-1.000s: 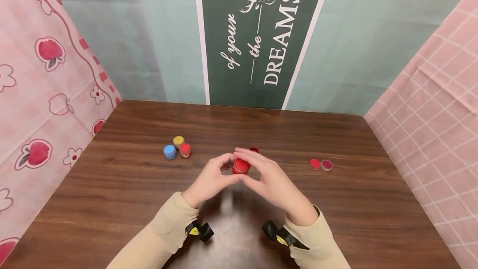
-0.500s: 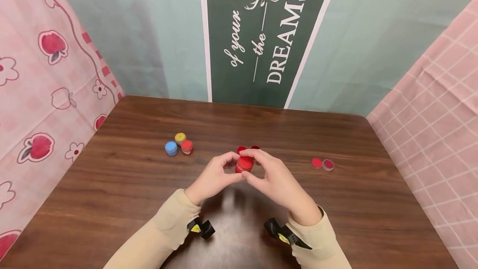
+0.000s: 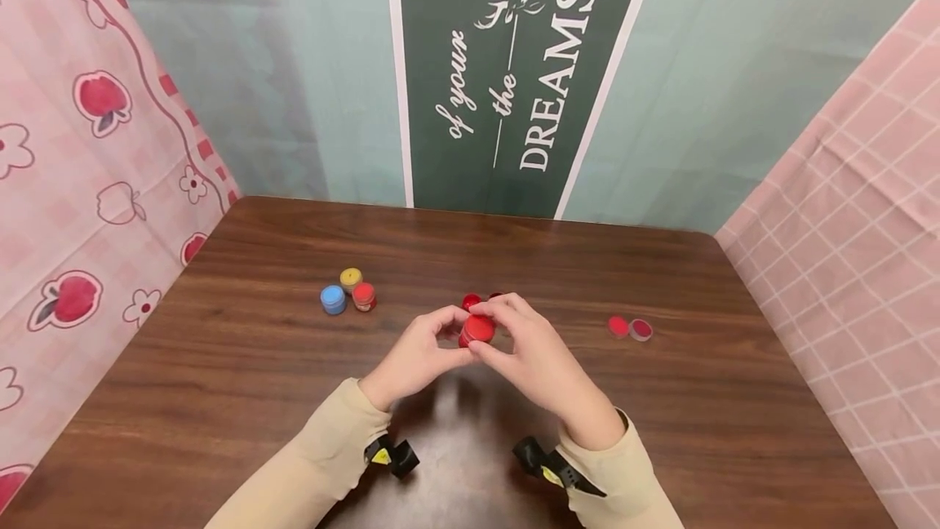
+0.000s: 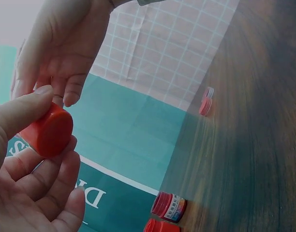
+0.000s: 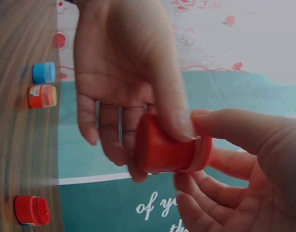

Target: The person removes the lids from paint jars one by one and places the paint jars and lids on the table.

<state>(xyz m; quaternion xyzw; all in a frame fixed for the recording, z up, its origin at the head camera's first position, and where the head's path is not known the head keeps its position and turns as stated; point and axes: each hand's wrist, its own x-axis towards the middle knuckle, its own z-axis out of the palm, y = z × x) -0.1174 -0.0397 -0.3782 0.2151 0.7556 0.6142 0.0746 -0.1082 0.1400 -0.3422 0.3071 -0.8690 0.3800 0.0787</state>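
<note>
Between both hands, raised off the table, is a small red paint jar (image 3: 479,331), also large in the right wrist view (image 5: 167,150). My left hand (image 3: 419,351) holds its body with thumb and fingers. At the other end my right hand (image 3: 534,353) pinches the lid (image 5: 203,151) between thumb and fingertips. Just beyond the hands stand two more red jars; one (image 3: 471,301) shows above the fingers, and the other, a labelled jar (image 4: 169,207) without a lid, is mostly hidden behind the right hand in the head view.
A blue jar (image 3: 334,299), a yellow-topped jar (image 3: 351,279) and a red jar (image 3: 364,296) stand grouped at the left on the wooden table (image 3: 220,398). Two round lids (image 3: 618,326) lie side by side at the right. Cloth hangs behind the table and on both sides.
The right hand's fingers, stretched over the jar one second ago, have drawn in and bent around its lid. The left hand keeps its hold, and the view has shifted slightly.
</note>
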